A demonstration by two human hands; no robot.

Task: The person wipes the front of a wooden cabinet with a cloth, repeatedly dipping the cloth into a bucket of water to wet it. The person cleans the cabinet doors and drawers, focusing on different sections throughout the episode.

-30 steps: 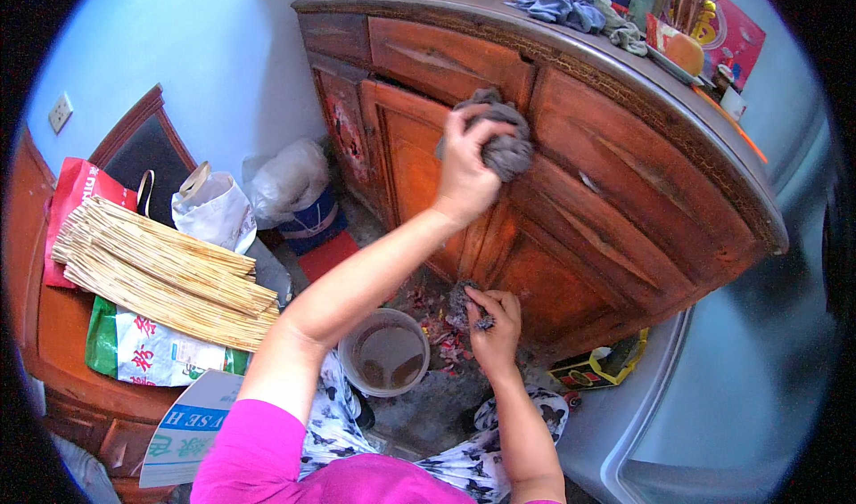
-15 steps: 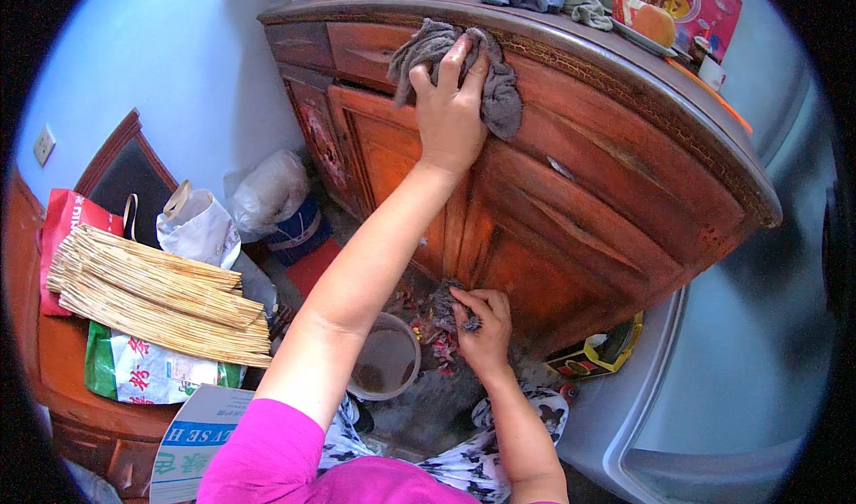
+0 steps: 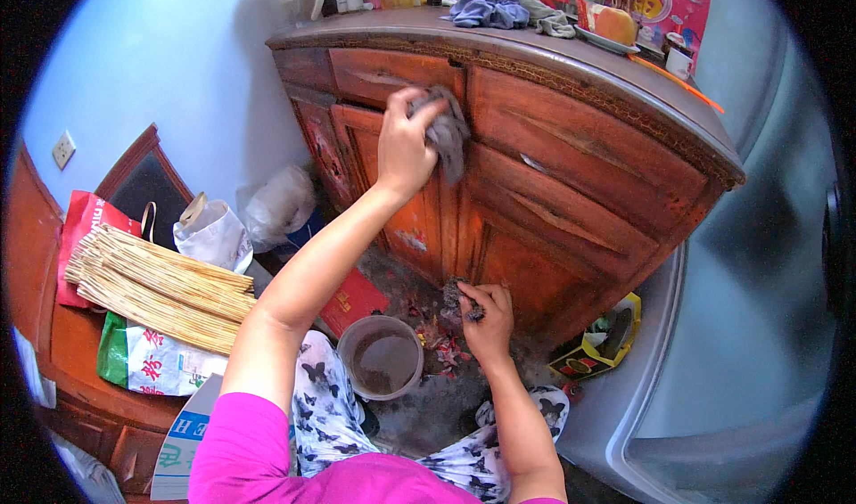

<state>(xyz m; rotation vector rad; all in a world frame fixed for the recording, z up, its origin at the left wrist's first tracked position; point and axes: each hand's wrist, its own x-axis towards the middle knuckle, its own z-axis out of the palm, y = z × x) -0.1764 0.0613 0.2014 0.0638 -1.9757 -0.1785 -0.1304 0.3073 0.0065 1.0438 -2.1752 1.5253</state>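
A reddish-brown wooden cabinet (image 3: pixel 571 205) with drawers and doors stands in front of me. High on its front, between the left drawer and the door below it, my left hand (image 3: pixel 407 147) grips a bunched dark grey rag (image 3: pixel 453 139) against the wood; the fingers are a little blurred. Lower down, near the bottom edge of the doors, my right hand (image 3: pixel 489 326) is closed around a dark, wiry scouring pad (image 3: pixel 453 297). Between my knees and the cabinet, a round plastic bucket (image 3: pixel 415 381) of murky brown water stands on the floor.
Red scraps (image 3: pixel 443 348) litter the floor beside the bucket. On the left, a bundle of thin sticks (image 3: pixel 165 286) lies on bags over a wooden seat. A yellow-black box (image 3: pixel 606 339) sits at the cabinet's right foot. Cloths (image 3: pixel 489 5), bottles and a plate crowd the cabinet top.
My left hand has moved down and to the left across the cabinet front with the rag. The right hand stays low with the scouring pad. The view has shifted slightly, showing more of the cabinet top.
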